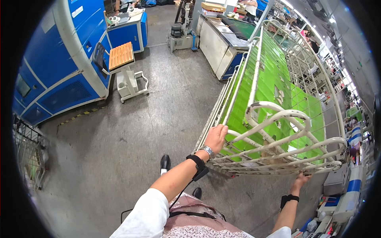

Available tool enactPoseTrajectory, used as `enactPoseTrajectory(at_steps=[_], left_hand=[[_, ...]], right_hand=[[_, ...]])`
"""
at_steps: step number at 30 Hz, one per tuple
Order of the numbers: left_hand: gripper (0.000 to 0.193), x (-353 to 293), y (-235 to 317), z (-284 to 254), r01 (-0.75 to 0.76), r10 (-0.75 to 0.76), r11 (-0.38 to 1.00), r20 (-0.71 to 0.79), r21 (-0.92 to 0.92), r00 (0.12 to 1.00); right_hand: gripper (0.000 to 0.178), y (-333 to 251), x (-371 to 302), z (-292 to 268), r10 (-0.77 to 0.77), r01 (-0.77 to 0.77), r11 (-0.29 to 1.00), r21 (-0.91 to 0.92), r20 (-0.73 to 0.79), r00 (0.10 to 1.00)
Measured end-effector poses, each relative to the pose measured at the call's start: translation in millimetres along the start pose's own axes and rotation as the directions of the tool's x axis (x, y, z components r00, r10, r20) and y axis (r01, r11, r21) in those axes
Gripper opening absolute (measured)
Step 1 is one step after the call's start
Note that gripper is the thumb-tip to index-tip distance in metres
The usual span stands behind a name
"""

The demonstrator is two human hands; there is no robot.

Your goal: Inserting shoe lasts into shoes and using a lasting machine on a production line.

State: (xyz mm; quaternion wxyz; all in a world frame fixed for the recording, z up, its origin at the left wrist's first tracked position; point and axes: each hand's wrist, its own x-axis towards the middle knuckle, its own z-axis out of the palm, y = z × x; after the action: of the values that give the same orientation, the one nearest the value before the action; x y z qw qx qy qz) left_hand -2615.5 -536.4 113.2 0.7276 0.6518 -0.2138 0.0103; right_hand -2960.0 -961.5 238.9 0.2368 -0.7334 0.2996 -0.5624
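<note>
Gripping a green-lined white wire cart [274,71], the left hand [215,139] curled around its near left corner. The right hand [302,181] touched low at the near right corner, though how far it closed could not be told. The cart was ahead and rightward, looped tubes [291,113] toward the person, long axis running forward.

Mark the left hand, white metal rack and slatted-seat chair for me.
Left hand [216,138]: head view, on the back of the hand.
White metal rack [291,113]: head view, on a looped tube at its near end.
Slatted-seat chair [121,56]: head view, on the wooden seat slats.
</note>
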Motion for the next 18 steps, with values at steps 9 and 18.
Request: enactPoseTrajectory(at_steps=[9, 18], left_hand=[[0.036, 72.3, -33.8, -60.3, -0.079, 0.062, 0.996, 0.350, 0.035, 0.935], [0.035, 135.6, -32.1, -88.4, -0.158, 0.069, 0.985, 0.689, 0.068, 0.722]], right_hand=[[0.050, 41.1, -55.7, 12.0, 0.125, -0.072, 0.953, 0.294, -0.166, 0.978], [0.048, 152.8, -59.3, -58.8, -0.096, 0.007, 0.723, -0.691, -0.091, 0.991]])
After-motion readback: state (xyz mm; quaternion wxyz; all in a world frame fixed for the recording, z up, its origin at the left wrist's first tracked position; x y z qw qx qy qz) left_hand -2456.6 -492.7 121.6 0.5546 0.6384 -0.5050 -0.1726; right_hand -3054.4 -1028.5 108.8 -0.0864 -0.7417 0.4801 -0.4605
